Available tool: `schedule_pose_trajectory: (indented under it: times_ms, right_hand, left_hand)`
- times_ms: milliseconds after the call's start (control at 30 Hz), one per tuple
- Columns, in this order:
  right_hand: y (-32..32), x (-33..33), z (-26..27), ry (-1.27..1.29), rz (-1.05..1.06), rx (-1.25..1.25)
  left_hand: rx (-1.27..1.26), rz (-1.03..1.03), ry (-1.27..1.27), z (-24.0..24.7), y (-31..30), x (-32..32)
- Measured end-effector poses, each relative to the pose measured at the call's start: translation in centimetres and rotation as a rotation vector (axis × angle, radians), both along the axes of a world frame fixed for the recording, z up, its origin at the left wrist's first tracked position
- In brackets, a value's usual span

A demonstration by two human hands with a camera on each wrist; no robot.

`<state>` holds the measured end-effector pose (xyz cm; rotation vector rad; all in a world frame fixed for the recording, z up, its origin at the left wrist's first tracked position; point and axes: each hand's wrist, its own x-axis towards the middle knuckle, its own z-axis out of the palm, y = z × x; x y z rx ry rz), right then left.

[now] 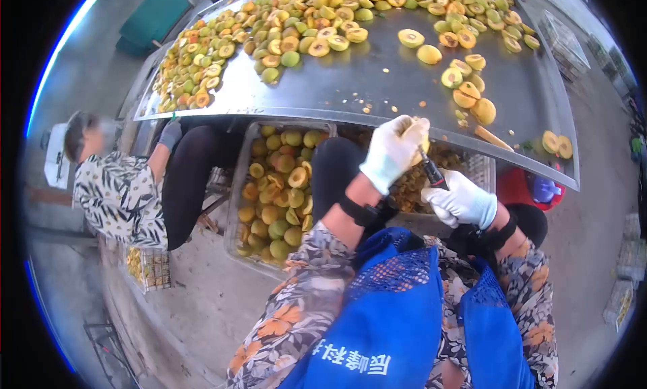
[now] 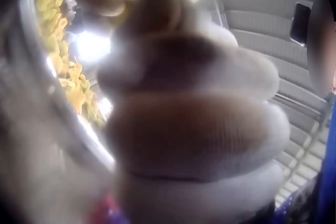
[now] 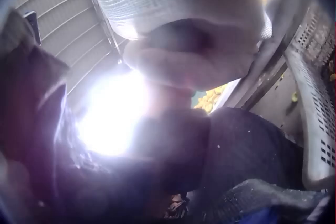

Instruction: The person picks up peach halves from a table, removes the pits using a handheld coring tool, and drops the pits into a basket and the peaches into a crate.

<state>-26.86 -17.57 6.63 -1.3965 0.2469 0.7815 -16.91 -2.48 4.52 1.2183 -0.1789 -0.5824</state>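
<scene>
The desk (image 1: 377, 86) carried a wide spread of halved fruit (image 1: 269, 32) toward its far edge — the work was judged well advanced. The crate (image 1: 236, 193) below the near edge held many whole pieces, so much was left. At the near edge the left grip (image 1: 393, 150) curled round one fruit (image 1: 412, 127). The right grip (image 1: 461, 199) clasped a knife (image 1: 433, 173) — long axis steep, tip toward that fruit.
</scene>
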Motion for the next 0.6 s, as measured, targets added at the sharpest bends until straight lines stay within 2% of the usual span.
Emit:
schedule_pose_trajectory:
  times_ms: [33, 100, 167, 233, 267, 300, 367, 400, 500, 567, 600]
  right_hand:
    - [-1.1, -0.1, -0.3, -0.064, 0.179, -0.127]
    - [-1.0, -0.2, 0.0, -0.025, 0.245, -0.079]
    - [1.0, -0.6, 0.3, -0.107, 0.063, -0.111]
    - [2.9, -1.1, -2.7, -0.286, -0.169, -0.218]
    - [3.3, -0.9, -2.2, -0.432, -0.123, -0.500]
    - [3.1, -1.0, -2.2, -0.431, -0.142, -0.507]
    - [3.1, -1.1, -2.0, -0.781, -0.013, -1.049]
    - [2.6, -1.2, -1.7, -0.713, 0.073, -1.080]
    - [2.5, -1.1, -0.7, -0.669, 0.148, -1.104]
    - [3.0, -1.3, -1.9, -0.716, 0.096, -1.039]
    - [3.1, -1.5, -2.4, -0.763, 0.050, -0.976]
  left_hand:
    - [0.001, -0.121, -0.087, -1.7, 0.5, 0.9]
    - [0.001, -0.198, -0.003, -2.6, 1.2, 1.5]
    - [0.043, -0.212, 0.060, -2.3, 1.5, 2.0]
    - [-0.069, -0.067, -0.006, -2.1, 1.4, 0.3]
    - [-0.139, -0.007, 0.087, -2.0, 1.1, -0.1]
    - [-0.206, 0.055, 0.184, -2.1, 0.9, -0.5]
    - [-0.203, 0.055, 0.109, -2.4, 1.2, -0.9]
    - [-0.195, 0.058, 0.090, -2.6, 1.5, -1.1]
    - [-0.186, 0.096, 0.024, -2.5, 1.4, -1.9]
    - [-0.210, 0.245, 0.075, -2.2, 0.9, -2.2]
    - [-0.213, 0.242, 0.074, -2.1, 0.7, -2.3]
